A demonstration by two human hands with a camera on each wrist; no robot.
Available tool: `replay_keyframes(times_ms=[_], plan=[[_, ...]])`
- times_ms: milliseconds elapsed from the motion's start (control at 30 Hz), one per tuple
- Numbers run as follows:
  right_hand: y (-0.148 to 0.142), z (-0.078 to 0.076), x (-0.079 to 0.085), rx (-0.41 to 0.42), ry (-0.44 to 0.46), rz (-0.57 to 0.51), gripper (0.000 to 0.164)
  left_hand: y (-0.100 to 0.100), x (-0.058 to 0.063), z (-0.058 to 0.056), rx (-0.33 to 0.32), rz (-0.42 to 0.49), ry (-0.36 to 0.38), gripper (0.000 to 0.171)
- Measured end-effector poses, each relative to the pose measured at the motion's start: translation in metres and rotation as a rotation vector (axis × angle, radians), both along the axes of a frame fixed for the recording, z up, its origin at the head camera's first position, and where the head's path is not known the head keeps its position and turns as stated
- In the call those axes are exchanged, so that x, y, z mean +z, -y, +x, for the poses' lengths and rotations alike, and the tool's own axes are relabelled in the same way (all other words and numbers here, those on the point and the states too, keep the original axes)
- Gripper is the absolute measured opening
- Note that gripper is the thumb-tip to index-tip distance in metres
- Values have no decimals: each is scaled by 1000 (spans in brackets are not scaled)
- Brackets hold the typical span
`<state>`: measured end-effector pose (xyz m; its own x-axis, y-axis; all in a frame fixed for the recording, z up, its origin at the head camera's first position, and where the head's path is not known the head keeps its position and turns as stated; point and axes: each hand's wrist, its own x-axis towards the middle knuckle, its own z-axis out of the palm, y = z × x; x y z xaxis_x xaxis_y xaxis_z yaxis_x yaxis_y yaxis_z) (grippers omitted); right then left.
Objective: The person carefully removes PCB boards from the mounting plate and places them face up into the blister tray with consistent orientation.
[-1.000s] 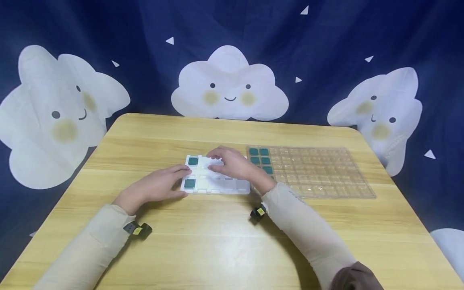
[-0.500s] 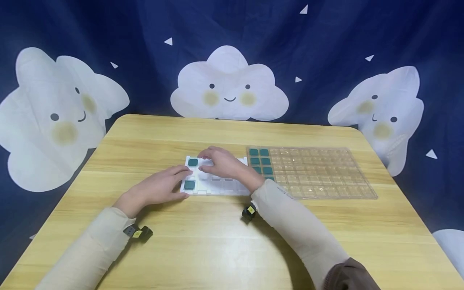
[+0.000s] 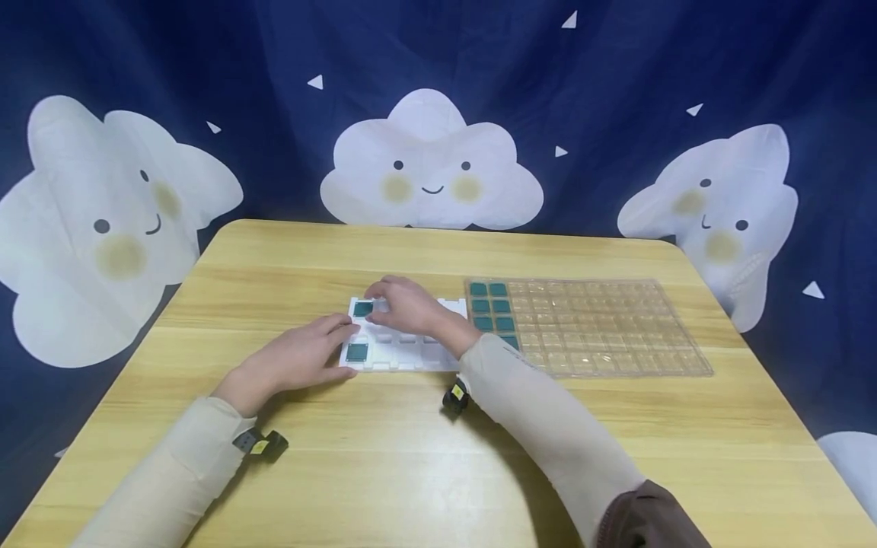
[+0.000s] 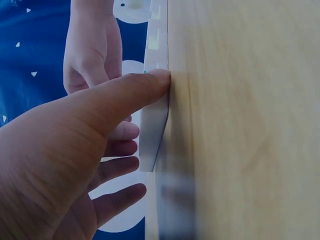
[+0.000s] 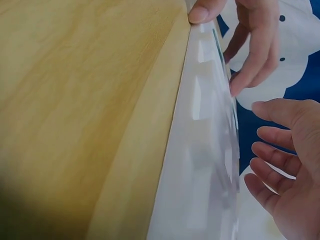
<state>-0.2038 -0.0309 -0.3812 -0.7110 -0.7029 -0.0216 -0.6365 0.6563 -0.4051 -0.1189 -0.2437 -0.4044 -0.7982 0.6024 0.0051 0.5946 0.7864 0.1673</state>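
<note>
A white compartment tray (image 3: 411,356) lies on the table, with one green square piece (image 3: 363,309) in its far left compartment and another green square (image 3: 357,352) in the near left one. My left hand (image 3: 298,354) grips the tray's left end. Its thumb (image 4: 150,82) presses the near edge in the left wrist view, with the other fingers around the left end. Over the far left compartment is my right hand (image 3: 407,306), thumb and fingers apart beside the far green square. The right wrist view shows that hand (image 5: 287,155) loosely bent, with nothing between its fingers.
To the right of the white tray lies a clear plastic tray (image 3: 603,323) with many small pockets. Several green squares (image 3: 501,306) fill its left columns. Bare wooden table (image 3: 384,457) extends in front, and a dark blue curtain (image 3: 274,46) with clouds hangs behind.
My right hand has moved left along the white tray, from its middle to the far left square, uncovering more of the clear tray's green squares. My left hand has kept its hold.
</note>
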Motion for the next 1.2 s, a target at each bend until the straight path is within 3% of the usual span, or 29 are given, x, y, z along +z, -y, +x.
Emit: replay_keyframes(times_ms=[667, 833, 1200], plan=[[20, -8, -12, -20, -61, 129, 46, -4, 2, 1, -27, -87, -65, 73], [23, -8, -13, -26, -63, 137, 44, -5, 3, 2, -36, -119, -90, 74], [25, -6, -16, -39, -88, 99, 41, -4, 1, 4, -25, -103, -80, 73]])
